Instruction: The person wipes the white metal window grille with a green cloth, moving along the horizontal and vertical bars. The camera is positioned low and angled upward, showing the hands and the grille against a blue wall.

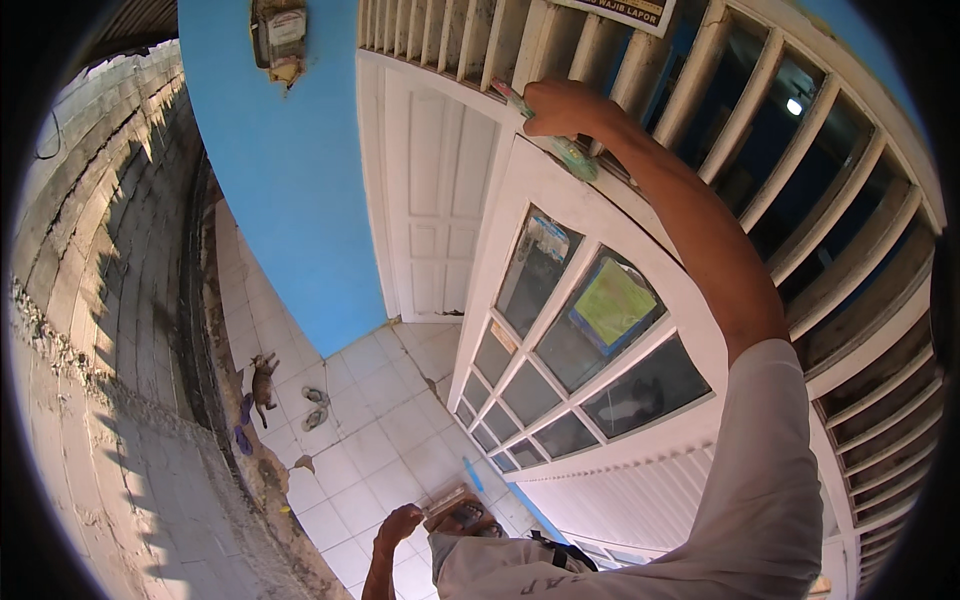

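Observation:
High up, my right hand (562, 108) presses a green and pink rag (574, 160) on the ledge above the white door frame. Its fingers are curled over the cloth, and part of the cloth trails along the ledge to the right. White louvre slats (640, 70) rise right behind that hand. Down low, my left hand (403, 522) hangs beside my body with its fingers curled in; whatever they may hold is too small to make out. Below me, my feet are on a brown stool-like support (460, 508), partly hidden by my shirt.
The white door with glass panes (600, 300) stands in front of me; a white panelled door (440, 200) is at its left. On the tiled floor (380, 450) are a cat (263, 385), grey sandals (315, 410) and purple sandals (243, 425). A block wall (110, 350) runs along the left.

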### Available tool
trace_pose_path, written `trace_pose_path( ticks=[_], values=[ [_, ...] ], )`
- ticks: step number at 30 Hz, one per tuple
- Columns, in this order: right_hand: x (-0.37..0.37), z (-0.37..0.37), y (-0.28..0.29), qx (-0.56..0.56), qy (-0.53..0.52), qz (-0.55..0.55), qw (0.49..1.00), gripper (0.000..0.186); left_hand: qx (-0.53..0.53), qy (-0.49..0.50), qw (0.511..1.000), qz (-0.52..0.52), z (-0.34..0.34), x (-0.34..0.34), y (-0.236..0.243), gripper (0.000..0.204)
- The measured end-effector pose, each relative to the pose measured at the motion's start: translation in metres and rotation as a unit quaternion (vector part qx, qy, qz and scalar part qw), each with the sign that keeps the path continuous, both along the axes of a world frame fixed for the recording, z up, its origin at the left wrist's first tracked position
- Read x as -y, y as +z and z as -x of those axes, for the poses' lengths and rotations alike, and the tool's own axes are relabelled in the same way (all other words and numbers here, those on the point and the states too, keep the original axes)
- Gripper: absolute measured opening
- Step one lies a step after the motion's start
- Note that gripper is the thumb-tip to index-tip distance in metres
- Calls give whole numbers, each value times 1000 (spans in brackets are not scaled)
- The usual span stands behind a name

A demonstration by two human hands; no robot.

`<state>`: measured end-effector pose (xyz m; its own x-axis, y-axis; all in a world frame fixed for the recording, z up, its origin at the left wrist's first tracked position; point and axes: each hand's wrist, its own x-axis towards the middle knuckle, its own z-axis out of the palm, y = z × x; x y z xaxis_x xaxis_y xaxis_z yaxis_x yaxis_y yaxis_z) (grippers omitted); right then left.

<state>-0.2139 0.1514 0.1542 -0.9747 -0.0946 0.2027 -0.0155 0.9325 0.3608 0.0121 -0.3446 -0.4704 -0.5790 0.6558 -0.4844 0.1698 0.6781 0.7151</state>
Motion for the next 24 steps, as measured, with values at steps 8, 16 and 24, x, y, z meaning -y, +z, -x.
trace_pose_path(
  ticks=[8,16,24],
  values=[
    [-10,47,-41,-141,120,134,974,34,-5,-19,999,-50,17,-38,6,28],
    [25,28,12,14,-27,-105,994,13,-34,-41,996,-76,7,-38,2,25],
    [-20,8,12,-70,41,-26,996,36,1,-82,995,-54,-4,-25,-26,26]
  ],
)
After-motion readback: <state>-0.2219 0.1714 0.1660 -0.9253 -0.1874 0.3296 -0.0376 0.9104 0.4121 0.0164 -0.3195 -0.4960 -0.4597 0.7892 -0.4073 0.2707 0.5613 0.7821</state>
